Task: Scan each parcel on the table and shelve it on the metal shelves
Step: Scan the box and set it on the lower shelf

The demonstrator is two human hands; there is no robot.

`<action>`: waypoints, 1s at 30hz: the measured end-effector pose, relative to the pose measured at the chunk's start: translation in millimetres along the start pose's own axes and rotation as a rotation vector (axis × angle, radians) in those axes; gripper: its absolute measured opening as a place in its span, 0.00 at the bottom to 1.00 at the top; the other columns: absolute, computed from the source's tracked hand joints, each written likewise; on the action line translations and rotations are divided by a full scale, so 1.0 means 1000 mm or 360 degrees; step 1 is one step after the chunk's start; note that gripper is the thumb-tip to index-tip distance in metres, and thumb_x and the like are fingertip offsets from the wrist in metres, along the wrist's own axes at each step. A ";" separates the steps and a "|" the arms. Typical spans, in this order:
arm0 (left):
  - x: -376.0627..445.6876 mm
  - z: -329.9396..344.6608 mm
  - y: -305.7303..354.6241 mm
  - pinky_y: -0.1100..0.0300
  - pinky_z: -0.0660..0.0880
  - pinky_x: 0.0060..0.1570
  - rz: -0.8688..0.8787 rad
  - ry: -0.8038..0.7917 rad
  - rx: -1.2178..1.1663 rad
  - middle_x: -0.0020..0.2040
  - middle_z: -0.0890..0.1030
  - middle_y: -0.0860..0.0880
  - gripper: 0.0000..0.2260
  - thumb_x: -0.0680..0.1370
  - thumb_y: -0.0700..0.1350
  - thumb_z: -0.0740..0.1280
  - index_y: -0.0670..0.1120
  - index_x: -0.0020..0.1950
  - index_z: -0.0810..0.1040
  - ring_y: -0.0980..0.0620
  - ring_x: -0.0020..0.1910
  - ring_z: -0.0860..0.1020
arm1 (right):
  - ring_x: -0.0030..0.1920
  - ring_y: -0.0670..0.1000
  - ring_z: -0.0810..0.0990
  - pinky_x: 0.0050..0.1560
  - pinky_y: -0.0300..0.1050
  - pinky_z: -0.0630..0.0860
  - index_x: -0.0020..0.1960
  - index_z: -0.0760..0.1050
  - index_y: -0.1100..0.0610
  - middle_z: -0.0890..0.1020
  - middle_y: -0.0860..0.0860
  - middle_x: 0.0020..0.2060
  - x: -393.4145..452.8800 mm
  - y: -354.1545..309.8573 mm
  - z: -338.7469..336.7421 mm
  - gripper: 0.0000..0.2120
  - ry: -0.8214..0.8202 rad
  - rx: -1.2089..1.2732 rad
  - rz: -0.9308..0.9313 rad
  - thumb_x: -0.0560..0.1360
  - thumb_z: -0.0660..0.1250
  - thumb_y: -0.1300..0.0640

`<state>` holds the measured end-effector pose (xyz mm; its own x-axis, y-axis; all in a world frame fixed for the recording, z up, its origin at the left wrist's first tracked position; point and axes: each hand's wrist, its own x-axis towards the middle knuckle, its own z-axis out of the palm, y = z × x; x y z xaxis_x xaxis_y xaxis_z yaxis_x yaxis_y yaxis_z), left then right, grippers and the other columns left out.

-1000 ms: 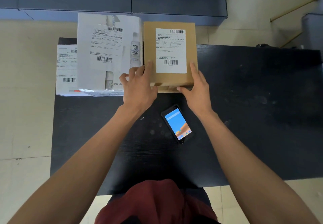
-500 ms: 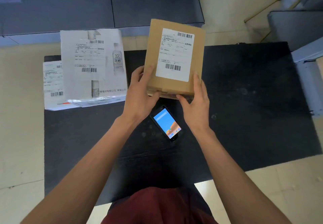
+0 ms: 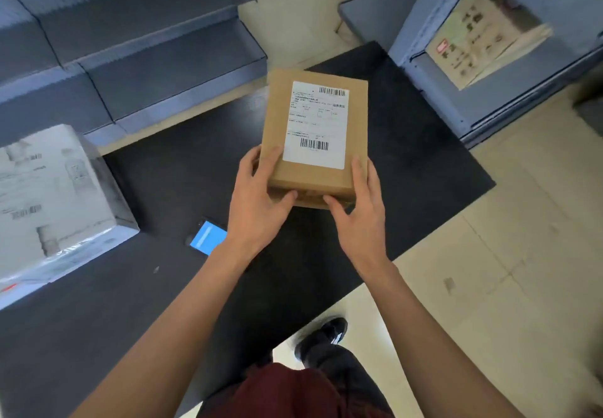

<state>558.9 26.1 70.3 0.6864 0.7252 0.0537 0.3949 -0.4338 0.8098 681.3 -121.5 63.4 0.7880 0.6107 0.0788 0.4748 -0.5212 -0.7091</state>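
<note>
A brown cardboard parcel (image 3: 277, 114) with a white barcode label is held in the air above the black table (image 3: 169, 189). My left hand (image 3: 257, 202) grips its near left corner and my right hand (image 3: 359, 212) its near right corner, thumbs under the near end. A phone-like scanner (image 3: 207, 238) with a lit blue screen lies on the table, partly hidden by my left wrist. A white wrapped parcel (image 3: 49, 196) with labels sits on the table at far left. Grey metal shelves (image 3: 146, 42) stand behind the table.
A second grey shelf unit (image 3: 489, 91) stands at the right and holds a cardboard box (image 3: 483, 36). Beige tiled floor (image 3: 505, 254) lies to the right of the table. My dark shoe (image 3: 323, 336) is on the floor beside the table edge.
Both hands lifted the brown parcel off the table and carried it rightward. My view has swung right, so the white parcels and scanner now sit further left and the right shelf unit appears.
</note>
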 end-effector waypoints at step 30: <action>-0.005 0.328 0.306 0.58 0.69 0.64 0.0709 -0.0703 -0.0113 0.76 0.60 0.57 0.38 0.74 0.44 0.75 0.65 0.77 0.61 0.54 0.73 0.65 | 0.77 0.54 0.61 0.64 0.44 0.67 0.82 0.56 0.46 0.58 0.57 0.81 -0.047 0.254 -0.327 0.39 0.0866 -0.0012 0.0523 0.78 0.73 0.56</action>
<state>876.9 -285.3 126.0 0.9691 0.1872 0.1608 -0.0182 -0.5957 0.8030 893.3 -478.0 108.5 0.9784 0.0287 0.2045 0.1758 -0.6354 -0.7519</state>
